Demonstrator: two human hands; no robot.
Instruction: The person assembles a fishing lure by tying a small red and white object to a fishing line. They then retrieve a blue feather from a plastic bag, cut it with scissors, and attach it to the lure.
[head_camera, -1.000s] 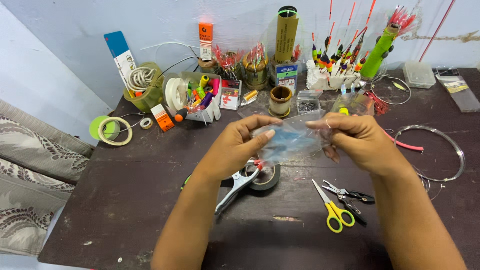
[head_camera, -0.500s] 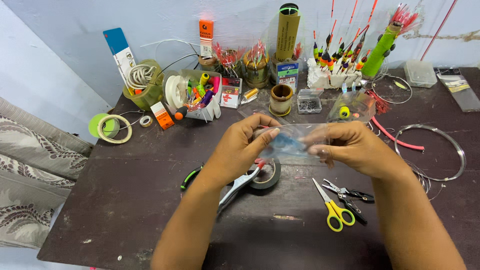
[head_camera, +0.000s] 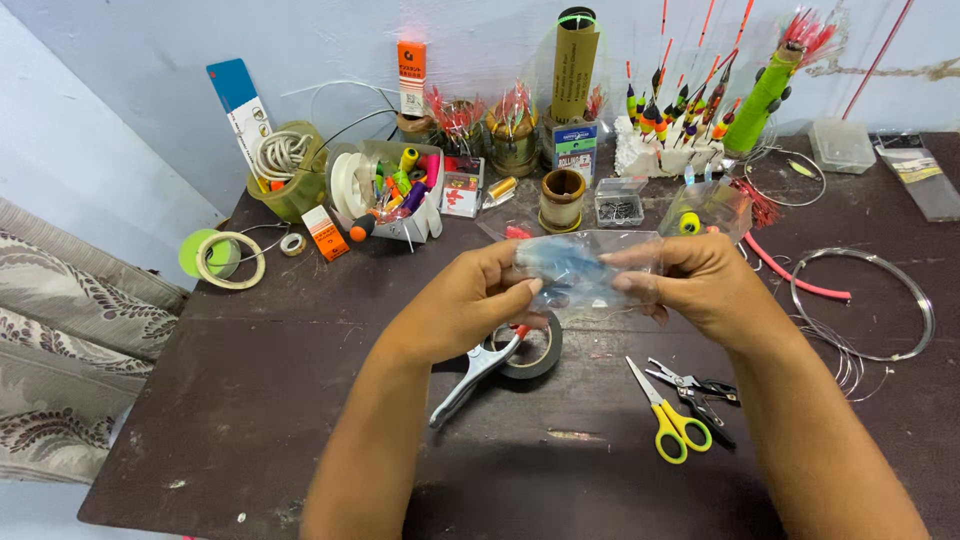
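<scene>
The 2 hands — left hand (head_camera: 470, 300) and right hand (head_camera: 700, 285) — each pinch an end of a clear plastic bag (head_camera: 585, 268). Below lie black tape (head_camera: 535, 350) and yellow scissors (head_camera: 668, 415) on the dark table (head_camera: 250, 400).

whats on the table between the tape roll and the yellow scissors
Head view: bare dark table between the black tape roll and yellow scissors.

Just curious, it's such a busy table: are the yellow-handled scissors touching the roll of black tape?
Apart. The head view shows the yellow-handled scissors lying to the right of the roll of black tape, with a strip of bare dark table plainly between them.
</scene>
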